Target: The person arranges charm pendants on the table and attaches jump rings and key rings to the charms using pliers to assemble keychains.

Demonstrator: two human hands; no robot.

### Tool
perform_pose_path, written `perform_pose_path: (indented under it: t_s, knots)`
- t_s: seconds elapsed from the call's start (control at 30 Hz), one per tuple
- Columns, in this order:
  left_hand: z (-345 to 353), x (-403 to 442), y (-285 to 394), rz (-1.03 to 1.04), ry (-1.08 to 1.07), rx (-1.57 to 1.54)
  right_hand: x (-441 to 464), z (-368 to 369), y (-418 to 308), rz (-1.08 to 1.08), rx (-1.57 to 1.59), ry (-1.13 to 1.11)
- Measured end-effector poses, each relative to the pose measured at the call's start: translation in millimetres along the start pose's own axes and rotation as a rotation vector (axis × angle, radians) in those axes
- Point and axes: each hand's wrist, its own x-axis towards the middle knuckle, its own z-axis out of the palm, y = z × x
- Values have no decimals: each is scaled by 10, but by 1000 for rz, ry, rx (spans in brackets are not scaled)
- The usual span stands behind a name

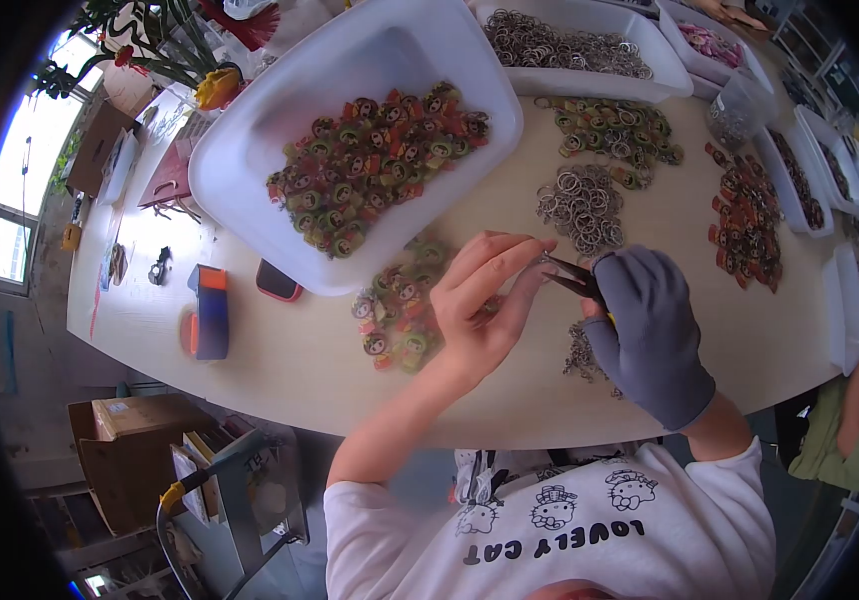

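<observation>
Head view: above the counter (pixel 510 415), my bare left fingers (pixel 502 262) are together, pinching a small metal piece (pixel 548 257); my gloved right fingers (pixel 626 280) are clamped on the pliers (pixel 574 277), tips close to the piece. The piece is probably light, stiff and slippery, best pinched by its edge; the pliers, heavier and rigid, suit a grip on the handles
</observation>
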Motion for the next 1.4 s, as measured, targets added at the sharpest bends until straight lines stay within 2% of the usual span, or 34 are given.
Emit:
perform_pose_path:
  t_s: [0.13, 0.27, 0.37, 0.47, 0.57, 0.77, 0.97, 1.33, 1.4]
  knots:
    - [15, 13, 7, -65, -36, -83, 130, -70, 195, -204, -241, 88]
    - [21, 7, 19, -131, -26, -124, 129, -19, 246, -208, -241, 109]
    - [22, 4, -29, -98, -22, -128, 78, -16, 261, -175, -216, 117]
    - [8, 7, 19, -212, -80, -139, 81, -65, 302, -173, -215, 106]
    - [23, -22, -16, -138, -89, -149, 143, -57, 282, -188, -226, 79]
    - [-12, 3, -2, -199, -143, -224, 169, -36, 334, -251, -244, 21]
    - [-40, 32, 14, -144, -194, -145, 141, -24, 370, -265, -206, -18]
    - [-41, 36, 33, -66, -163, -115, 131, 21, 369, -261, -213, -17]
    - [-20, 42, 51, -39, -107, -52, 159, 23, 347, -259, -160, 37]
